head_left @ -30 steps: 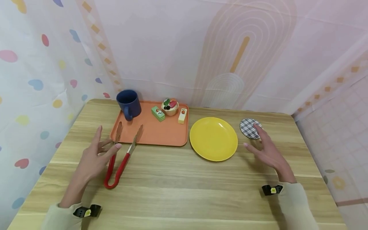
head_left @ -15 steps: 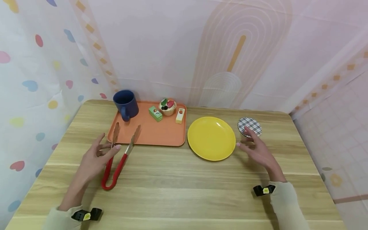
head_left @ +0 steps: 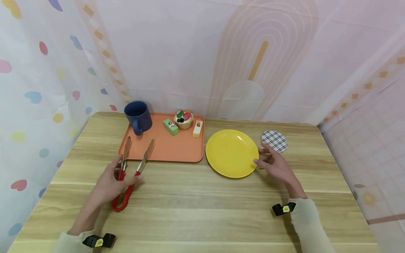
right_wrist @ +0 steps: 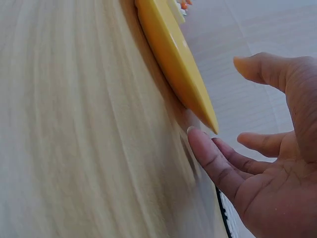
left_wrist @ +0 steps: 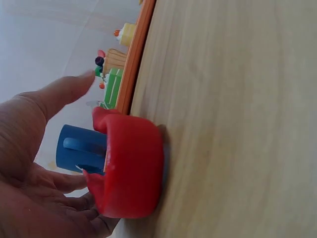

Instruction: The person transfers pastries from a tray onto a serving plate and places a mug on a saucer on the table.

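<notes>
Red-handled tongs lie spread on the table, their metal tips over the front of the orange tray. My left hand is above the handles, thumb on the right side and fingers on the left. In the left wrist view the thumb stands clear of the red handle. My right hand reaches the right rim of the yellow plate. In the right wrist view, fingertips are low beside the plate's rim, while the thumb is raised apart from it. Whether the fingertips touch it, I cannot tell.
On the tray stand a blue mug, a green cake slice, a fruit-topped cupcake and a pale yellow cake piece. A checked round coaster lies behind my right hand. Patterned curtains hang behind the wooden table.
My right hand has moved left from near the coaster to the plate's rim. My left hand has lowered and come nearer, over the tongs' handles. The view has shifted slightly.
</notes>
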A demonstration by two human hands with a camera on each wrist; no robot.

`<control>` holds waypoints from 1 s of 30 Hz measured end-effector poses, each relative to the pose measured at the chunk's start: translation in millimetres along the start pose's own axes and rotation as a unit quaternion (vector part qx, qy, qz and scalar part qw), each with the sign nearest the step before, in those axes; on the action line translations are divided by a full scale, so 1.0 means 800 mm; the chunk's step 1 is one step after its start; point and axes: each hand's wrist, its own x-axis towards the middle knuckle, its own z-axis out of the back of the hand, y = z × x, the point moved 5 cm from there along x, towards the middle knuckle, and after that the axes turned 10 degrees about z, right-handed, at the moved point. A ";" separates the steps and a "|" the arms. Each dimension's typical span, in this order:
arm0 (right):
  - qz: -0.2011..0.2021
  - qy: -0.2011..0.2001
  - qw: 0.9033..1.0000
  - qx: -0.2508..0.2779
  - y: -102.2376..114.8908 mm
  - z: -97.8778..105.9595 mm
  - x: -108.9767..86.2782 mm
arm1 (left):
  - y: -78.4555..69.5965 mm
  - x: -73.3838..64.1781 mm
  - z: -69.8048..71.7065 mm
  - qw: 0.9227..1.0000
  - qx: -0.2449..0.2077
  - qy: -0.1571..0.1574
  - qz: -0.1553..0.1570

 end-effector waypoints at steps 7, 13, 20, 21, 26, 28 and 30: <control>-0.003 -0.009 1.000 0.011 -0.006 -0.005 0.007 | -0.005 -0.001 -0.005 1.000 0.004 -0.003 -0.004; -0.016 -0.014 0.999 0.025 -0.015 -0.010 0.011 | -0.006 -0.002 -0.007 0.999 0.035 -0.018 0.016; -0.016 -0.028 0.998 0.052 -0.015 -0.009 0.011 | -0.007 -0.003 -0.012 0.998 0.048 -0.036 0.027; -0.016 -0.028 0.998 0.056 -0.015 -0.009 0.011 | -0.007 -0.003 -0.012 0.998 0.048 -0.037 0.029; -0.023 -0.029 0.997 0.068 -0.014 -0.009 0.012 | -0.009 -0.004 -0.011 0.998 0.043 -0.044 0.026; -0.026 -0.029 0.997 0.069 -0.015 -0.009 0.013 | -0.011 -0.006 -0.011 0.998 0.039 -0.054 0.017; -0.026 -0.029 0.997 0.066 -0.016 -0.009 0.013 | -0.012 -0.008 -0.010 0.997 0.033 -0.066 0.007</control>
